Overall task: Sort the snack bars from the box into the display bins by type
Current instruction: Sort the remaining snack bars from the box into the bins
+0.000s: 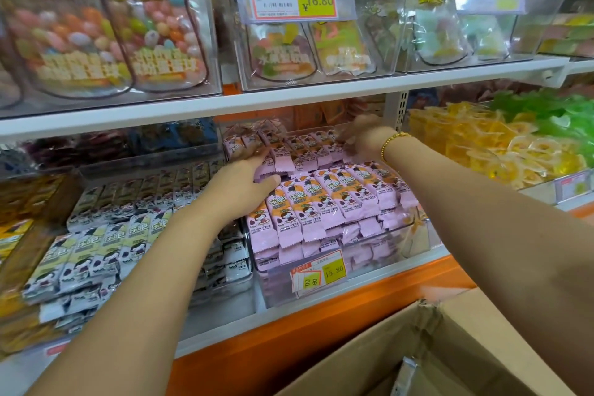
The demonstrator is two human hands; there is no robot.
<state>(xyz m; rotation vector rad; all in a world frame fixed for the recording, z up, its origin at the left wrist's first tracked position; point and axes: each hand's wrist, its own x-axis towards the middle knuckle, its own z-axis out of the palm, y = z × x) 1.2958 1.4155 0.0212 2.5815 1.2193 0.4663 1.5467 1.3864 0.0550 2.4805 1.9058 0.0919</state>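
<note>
Left hand [247,183]: fingers curled on pink-wrapped snack bars [321,199] at the clear plastic bin's [414,244] left edge.
Right hand [363,138]: blurred at the back-right corner; grip unclear.
Progress: pink bin nearly full; yellow-white bars [96,251] fill the neighbouring bin.
Hidden: brown cardboard box [450,347] contents cut off.
</note>
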